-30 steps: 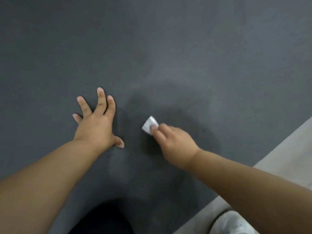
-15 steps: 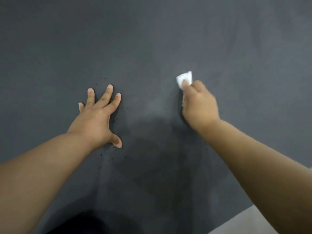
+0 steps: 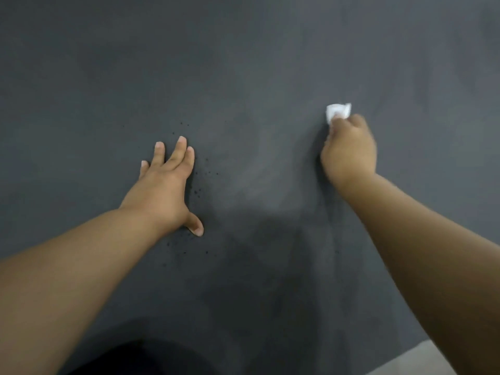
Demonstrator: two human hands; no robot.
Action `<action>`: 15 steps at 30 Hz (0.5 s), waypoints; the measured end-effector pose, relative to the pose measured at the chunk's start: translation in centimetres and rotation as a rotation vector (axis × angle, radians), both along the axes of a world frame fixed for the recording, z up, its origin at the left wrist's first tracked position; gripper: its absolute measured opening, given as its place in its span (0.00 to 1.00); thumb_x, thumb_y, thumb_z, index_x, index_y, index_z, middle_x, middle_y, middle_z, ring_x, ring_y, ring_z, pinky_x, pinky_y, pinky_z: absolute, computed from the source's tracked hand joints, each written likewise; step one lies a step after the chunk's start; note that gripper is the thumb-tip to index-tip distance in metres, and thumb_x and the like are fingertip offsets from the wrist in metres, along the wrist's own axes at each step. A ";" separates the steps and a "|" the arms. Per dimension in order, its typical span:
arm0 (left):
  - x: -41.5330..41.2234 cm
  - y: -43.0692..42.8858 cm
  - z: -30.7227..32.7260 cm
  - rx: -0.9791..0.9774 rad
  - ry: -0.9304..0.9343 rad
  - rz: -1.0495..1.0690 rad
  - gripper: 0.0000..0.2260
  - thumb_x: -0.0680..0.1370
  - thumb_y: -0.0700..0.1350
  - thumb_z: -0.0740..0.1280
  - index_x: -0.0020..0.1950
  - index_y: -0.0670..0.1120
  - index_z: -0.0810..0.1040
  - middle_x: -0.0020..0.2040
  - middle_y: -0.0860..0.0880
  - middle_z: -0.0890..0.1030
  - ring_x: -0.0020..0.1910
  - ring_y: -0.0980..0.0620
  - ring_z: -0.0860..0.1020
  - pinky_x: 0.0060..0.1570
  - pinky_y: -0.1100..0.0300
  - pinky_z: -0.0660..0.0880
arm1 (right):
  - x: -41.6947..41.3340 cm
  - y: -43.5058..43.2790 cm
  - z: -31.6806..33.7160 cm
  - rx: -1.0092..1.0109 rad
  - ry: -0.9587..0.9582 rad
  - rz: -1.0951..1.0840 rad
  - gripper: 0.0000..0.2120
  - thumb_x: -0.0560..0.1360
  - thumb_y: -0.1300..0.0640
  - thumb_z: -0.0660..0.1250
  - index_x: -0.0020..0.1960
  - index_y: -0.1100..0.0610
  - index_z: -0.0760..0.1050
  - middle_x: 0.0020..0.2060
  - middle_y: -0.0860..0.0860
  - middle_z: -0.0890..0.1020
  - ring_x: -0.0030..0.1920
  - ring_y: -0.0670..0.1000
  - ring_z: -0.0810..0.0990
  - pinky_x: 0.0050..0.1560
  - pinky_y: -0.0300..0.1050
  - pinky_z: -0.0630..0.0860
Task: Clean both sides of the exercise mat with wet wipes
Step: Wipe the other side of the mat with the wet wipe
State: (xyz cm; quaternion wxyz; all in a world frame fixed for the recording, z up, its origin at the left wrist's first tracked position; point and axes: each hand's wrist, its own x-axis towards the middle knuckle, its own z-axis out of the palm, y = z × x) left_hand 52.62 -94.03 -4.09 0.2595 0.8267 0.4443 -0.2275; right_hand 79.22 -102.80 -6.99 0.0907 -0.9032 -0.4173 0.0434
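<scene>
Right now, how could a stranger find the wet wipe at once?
A dark grey mat fills the view. On its right side, the right hand pinches a small wad. This wet wipe is the only white thing on the mat.

The only view is the head view, worn by the person and facing forward and steeply down, close above the dark exercise mat (image 3: 243, 63). The mat fills nearly the whole frame, and a pale strip of floor (image 3: 405, 366) shows beyond the mat's lower right edge.
</scene>
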 end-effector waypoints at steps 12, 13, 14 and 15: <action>0.4 0.1 0.3 -0.015 -0.005 0.048 0.65 0.55 0.53 0.82 0.77 0.49 0.40 0.76 0.58 0.36 0.74 0.51 0.33 0.73 0.51 0.41 | -1.6 2.2 -0.1 0.059 -0.041 0.354 0.16 0.74 0.64 0.59 0.60 0.60 0.75 0.48 0.61 0.76 0.46 0.63 0.77 0.41 0.51 0.72; 0.4 0.1 0.3 -0.018 -0.002 0.051 0.65 0.55 0.52 0.83 0.77 0.49 0.40 0.76 0.58 0.36 0.74 0.51 0.33 0.73 0.51 0.41 | -0.2 2.4 0.4 0.031 -0.046 0.166 0.16 0.74 0.65 0.58 0.61 0.60 0.73 0.51 0.61 0.74 0.49 0.64 0.75 0.43 0.51 0.69; 0.4 0.1 0.3 -0.017 0.004 0.050 0.65 0.55 0.52 0.83 0.77 0.49 0.40 0.76 0.58 0.36 0.75 0.50 0.34 0.73 0.50 0.41 | 0.6 2.5 0.5 0.019 -0.025 0.040 0.16 0.74 0.65 0.57 0.61 0.61 0.72 0.52 0.61 0.73 0.50 0.64 0.74 0.43 0.51 0.67; 0.5 0.1 0.4 -0.015 0.012 0.047 0.65 0.55 0.52 0.83 0.77 0.48 0.41 0.76 0.57 0.36 0.75 0.50 0.34 0.74 0.50 0.42 | 0.4 2.7 0.3 0.013 -0.008 0.000 0.17 0.73 0.65 0.57 0.61 0.62 0.72 0.53 0.61 0.73 0.51 0.64 0.74 0.43 0.51 0.66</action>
